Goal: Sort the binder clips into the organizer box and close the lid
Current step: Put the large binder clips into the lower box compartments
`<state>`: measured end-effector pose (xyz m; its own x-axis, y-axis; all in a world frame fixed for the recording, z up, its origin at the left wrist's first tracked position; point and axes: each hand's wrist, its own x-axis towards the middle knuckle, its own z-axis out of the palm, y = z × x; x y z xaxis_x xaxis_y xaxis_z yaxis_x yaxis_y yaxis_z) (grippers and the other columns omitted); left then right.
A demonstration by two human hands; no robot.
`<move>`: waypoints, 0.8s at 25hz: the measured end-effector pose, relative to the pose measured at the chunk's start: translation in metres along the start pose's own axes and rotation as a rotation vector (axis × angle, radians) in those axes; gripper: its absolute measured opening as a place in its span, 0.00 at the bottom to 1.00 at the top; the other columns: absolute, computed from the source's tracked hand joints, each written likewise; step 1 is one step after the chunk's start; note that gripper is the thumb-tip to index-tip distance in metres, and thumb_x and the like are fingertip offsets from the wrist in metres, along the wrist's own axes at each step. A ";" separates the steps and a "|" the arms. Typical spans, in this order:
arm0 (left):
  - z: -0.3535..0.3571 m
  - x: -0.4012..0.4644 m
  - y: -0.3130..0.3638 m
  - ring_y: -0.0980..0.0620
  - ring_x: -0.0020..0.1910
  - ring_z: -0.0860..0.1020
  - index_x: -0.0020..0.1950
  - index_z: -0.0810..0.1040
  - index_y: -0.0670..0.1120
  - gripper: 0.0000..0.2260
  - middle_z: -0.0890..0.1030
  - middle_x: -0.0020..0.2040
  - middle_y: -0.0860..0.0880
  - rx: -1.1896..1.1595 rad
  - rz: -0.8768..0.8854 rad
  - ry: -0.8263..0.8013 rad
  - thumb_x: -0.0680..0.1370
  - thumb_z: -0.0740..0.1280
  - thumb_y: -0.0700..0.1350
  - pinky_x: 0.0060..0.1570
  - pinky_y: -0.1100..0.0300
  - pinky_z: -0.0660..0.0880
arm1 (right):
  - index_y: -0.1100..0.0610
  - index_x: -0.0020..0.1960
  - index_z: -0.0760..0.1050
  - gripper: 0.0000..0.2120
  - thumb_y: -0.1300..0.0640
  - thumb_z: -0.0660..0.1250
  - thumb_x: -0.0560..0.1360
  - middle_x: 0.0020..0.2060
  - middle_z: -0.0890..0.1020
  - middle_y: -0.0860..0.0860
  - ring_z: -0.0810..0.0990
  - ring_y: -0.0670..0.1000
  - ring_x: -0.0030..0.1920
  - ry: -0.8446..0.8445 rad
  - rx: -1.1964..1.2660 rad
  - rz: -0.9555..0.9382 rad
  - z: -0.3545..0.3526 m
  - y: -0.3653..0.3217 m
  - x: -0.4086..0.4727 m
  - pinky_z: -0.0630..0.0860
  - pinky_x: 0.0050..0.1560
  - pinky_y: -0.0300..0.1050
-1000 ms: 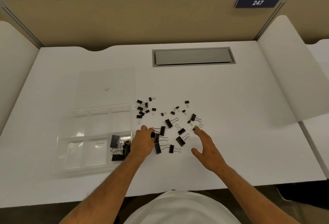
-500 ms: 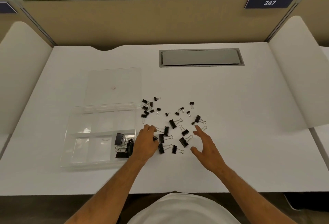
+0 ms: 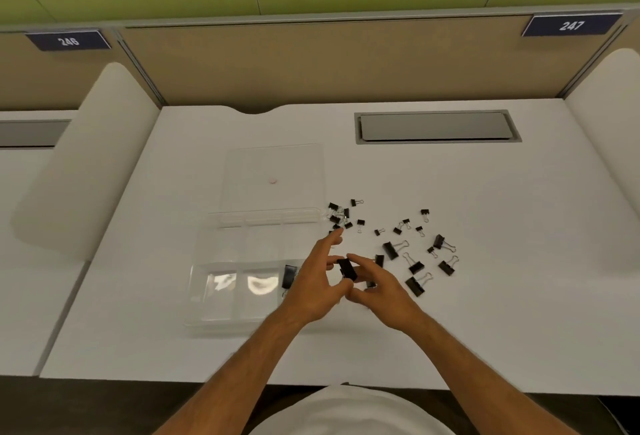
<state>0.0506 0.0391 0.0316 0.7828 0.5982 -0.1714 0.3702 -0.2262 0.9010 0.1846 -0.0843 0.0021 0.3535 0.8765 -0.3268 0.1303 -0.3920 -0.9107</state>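
A clear organizer box (image 3: 221, 317) lies on the white desk with its lid (image 3: 273, 164) open flat behind it. Some black binder clips (image 3: 289, 275) lie in its near right compartment, partly behind my left hand. Loose binder clips are scattered to the right of the box: small ones (image 3: 341, 216) near its far corner, larger ones (image 3: 415, 266) nearer me. My left hand (image 3: 317, 287) and my right hand (image 3: 382, 292) meet just right of the box. Together they pinch one large black binder clip (image 3: 347, 269) above the desk.
A grey metal cable hatch (image 3: 436, 126) is set into the desk at the back. White rounded dividers stand at the left (image 3: 86, 157) and right (image 3: 606, 116). A tan partition closes the back. The desk's front edge runs just below my forearms.
My left hand has lifted a large clip off the desk. My right hand has moved left from the scattered clips and closed on the same clip. The camera has turned left.
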 end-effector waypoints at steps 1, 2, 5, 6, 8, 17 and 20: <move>-0.006 -0.002 -0.004 0.60 0.66 0.73 0.76 0.58 0.63 0.38 0.66 0.71 0.63 -0.012 0.001 -0.009 0.74 0.72 0.40 0.65 0.61 0.72 | 0.40 0.71 0.68 0.29 0.51 0.74 0.74 0.58 0.81 0.44 0.79 0.45 0.60 0.008 0.038 -0.009 0.010 -0.001 0.003 0.79 0.59 0.50; -0.012 -0.004 -0.007 0.60 0.67 0.72 0.75 0.59 0.62 0.37 0.65 0.72 0.64 -0.024 -0.007 -0.019 0.74 0.72 0.39 0.64 0.60 0.73 | 0.42 0.70 0.69 0.28 0.53 0.74 0.74 0.56 0.83 0.45 0.80 0.45 0.59 0.015 0.063 -0.006 0.018 -0.002 0.006 0.78 0.60 0.50; -0.028 -0.017 -0.019 0.59 0.69 0.71 0.75 0.60 0.63 0.35 0.65 0.73 0.63 -0.057 -0.040 -0.023 0.76 0.71 0.39 0.58 0.65 0.75 | 0.45 0.68 0.70 0.26 0.57 0.74 0.74 0.50 0.85 0.49 0.82 0.47 0.55 0.026 0.122 0.019 0.044 -0.011 0.007 0.77 0.61 0.50; -0.034 -0.020 -0.023 0.59 0.70 0.70 0.75 0.61 0.63 0.35 0.66 0.73 0.63 -0.067 -0.039 -0.020 0.76 0.71 0.38 0.58 0.67 0.75 | 0.45 0.67 0.70 0.26 0.57 0.75 0.73 0.49 0.84 0.49 0.82 0.48 0.54 0.037 0.123 0.018 0.050 -0.016 0.007 0.77 0.60 0.48; -0.046 -0.025 -0.032 0.62 0.70 0.68 0.75 0.61 0.62 0.35 0.67 0.72 0.62 -0.075 -0.059 -0.015 0.75 0.72 0.40 0.61 0.66 0.72 | 0.42 0.65 0.70 0.26 0.53 0.76 0.71 0.46 0.83 0.49 0.81 0.47 0.52 0.062 0.073 0.007 0.060 -0.020 0.013 0.77 0.57 0.44; -0.076 -0.044 -0.078 0.66 0.67 0.64 0.75 0.62 0.59 0.33 0.65 0.69 0.65 0.180 -0.090 0.005 0.75 0.73 0.47 0.67 0.66 0.60 | 0.45 0.68 0.69 0.26 0.52 0.71 0.72 0.52 0.77 0.46 0.69 0.48 0.53 0.068 -0.412 -0.007 0.092 -0.007 0.033 0.66 0.46 0.35; -0.072 -0.043 -0.078 0.65 0.67 0.63 0.75 0.62 0.59 0.32 0.64 0.67 0.67 0.191 -0.088 0.010 0.76 0.73 0.46 0.67 0.69 0.58 | 0.48 0.69 0.69 0.25 0.53 0.70 0.73 0.56 0.78 0.48 0.68 0.48 0.54 0.100 -0.487 -0.035 0.097 -0.005 0.033 0.67 0.46 0.39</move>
<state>-0.0480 0.0863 -0.0024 0.7387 0.6294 -0.2412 0.5257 -0.3139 0.7906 0.1054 -0.0260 -0.0289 0.4250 0.8699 -0.2502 0.5532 -0.4684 -0.6889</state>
